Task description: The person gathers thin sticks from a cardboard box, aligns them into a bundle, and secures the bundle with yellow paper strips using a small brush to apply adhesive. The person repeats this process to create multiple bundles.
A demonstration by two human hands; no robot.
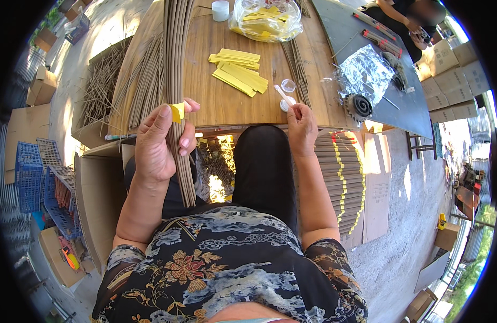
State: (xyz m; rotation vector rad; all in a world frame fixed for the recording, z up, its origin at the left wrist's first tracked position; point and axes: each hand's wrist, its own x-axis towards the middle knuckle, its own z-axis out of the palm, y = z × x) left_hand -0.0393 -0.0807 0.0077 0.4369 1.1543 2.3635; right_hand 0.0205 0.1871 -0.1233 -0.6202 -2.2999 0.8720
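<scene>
My left hand (158, 142) is closed around a bundle of thin brown incense sticks (178, 59), which stands lengthwise above my lap. A yellow paper strip (177, 111) wraps partly around the bundle beside my thumb. Between the fingertips of my right hand (302, 126) is a slim pale brush-like stick (282, 94), pointing away to the left. It passes over a small white jar (285, 106) at the table's near edge; whether they touch I cannot tell. A clear round lid (288, 85) lies just beyond. Flat yellow paper strips (240, 75) are piled on the wooden table (205, 102).
Loose sticks (146, 81) cover the table's left side, with more in a box (100, 86). A plastic bag of yellow strips (265, 21) and a white tub (220, 11) stand at the back. Banded bundles (337, 177) lie right of my legs. Another person (404, 21) sits far right.
</scene>
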